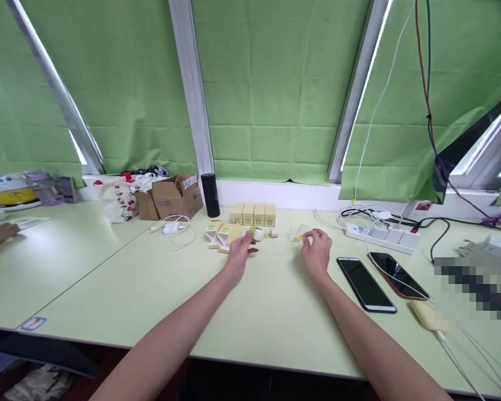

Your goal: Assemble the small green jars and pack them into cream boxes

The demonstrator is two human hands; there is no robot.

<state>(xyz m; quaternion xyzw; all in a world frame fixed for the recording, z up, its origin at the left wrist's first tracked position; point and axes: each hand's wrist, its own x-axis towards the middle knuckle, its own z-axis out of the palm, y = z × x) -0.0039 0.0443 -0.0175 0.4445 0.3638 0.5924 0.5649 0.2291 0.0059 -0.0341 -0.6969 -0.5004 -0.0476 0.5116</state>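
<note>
Capsule [258,234], one, small, rounded, white with green, pinched in left hand [239,252] fingertips at desk [250,312] centre. Right hand [316,252] fingers curled on small yellow piece [299,238]. Behind: four tan square boxes [253,214] in row, one black cylinder [210,195]. Right: two glossy phones [379,278].

table [150,289]: pale green | blinds [271,89]: green | flask [211,195]: black | small boxes [253,214]: yellow, green labels

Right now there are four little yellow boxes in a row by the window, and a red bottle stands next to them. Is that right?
Not quite. In the head view the four little boxes do stand in a row, but the bottle next to them is black, not red.
</note>
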